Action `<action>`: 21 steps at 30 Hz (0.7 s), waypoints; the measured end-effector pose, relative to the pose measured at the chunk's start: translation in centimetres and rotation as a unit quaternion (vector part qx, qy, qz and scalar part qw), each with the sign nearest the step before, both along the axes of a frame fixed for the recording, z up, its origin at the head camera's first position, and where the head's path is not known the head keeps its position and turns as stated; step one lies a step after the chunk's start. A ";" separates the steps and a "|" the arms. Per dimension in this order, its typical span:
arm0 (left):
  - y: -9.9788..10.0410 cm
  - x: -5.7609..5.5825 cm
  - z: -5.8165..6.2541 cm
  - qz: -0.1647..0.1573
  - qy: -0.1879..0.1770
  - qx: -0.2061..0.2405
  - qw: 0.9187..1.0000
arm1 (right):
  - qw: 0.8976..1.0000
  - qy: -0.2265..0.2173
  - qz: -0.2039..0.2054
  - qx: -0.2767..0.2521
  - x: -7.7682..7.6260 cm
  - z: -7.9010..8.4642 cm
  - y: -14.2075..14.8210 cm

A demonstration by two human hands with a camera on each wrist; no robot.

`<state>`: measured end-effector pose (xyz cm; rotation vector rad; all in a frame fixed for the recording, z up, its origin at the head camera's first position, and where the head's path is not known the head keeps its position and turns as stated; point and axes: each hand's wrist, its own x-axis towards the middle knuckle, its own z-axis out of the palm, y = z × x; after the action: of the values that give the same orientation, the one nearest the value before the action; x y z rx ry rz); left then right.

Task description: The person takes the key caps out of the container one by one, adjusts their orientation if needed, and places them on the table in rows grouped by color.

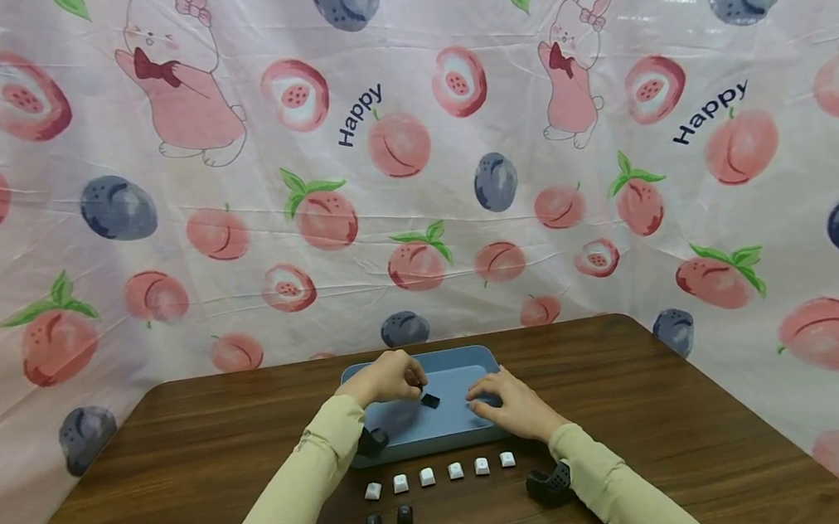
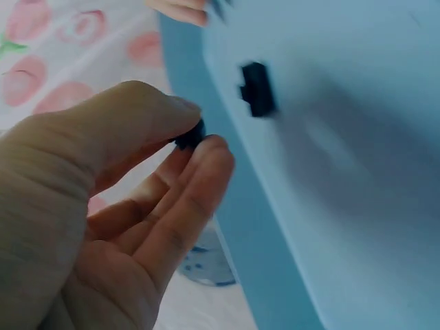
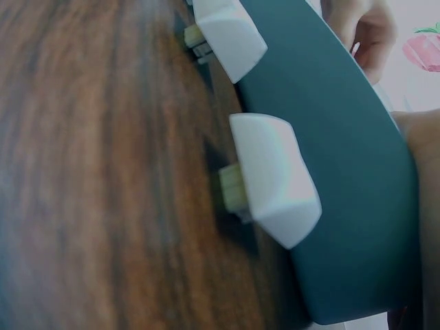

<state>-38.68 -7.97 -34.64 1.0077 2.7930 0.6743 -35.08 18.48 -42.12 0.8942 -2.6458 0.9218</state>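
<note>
My left hand [image 1: 392, 375] is over the left part of the blue tray [image 1: 443, 442]. Between its thumb and fingertips it pinches a small black keycap [image 2: 190, 135], mostly covered by the fingers. Another black keycap [image 1: 430, 400] is in the tray just beside those fingertips; the left wrist view shows this keycap [image 2: 258, 89] with a small stub on its side. My right hand [image 1: 510, 404] is at the tray's right end, fingers loosely bent and holding nothing, the fingertips reaching over the inside.
A row of several white keycaps [image 1: 427, 477] stands on the wooden table [image 1: 627, 410] along the tray's near side. Close up, a white keycap [image 3: 275, 179] has a yellowish stem beneath. Two black keycaps [image 1: 405, 515] sit nearer. A fruit-print curtain [image 1: 414, 196] hangs behind.
</note>
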 end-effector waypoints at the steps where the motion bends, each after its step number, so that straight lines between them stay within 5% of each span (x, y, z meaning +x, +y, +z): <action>1: -0.2 0.2 0.2 -0.007 0.003 0.015 1.000 | 1.000 -0.001 0.000 0.001 0.0 0.0 0.0; 11: -3.0 1.8 -0.6 -0.003 -0.032 0.170 0.985 | 1.000 -0.005 -0.008 0.006 -0.3 -0.2 -0.4; 21: -3.4 2.9 -1.4 -0.018 -0.032 0.208 0.978 | 1.000 -0.003 -0.014 0.000 -0.5 0.1 -0.6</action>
<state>-35.75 -11.36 -36.07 1.0675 2.6258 1.2974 -35.53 17.84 -42.03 0.8534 -2.6573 0.9195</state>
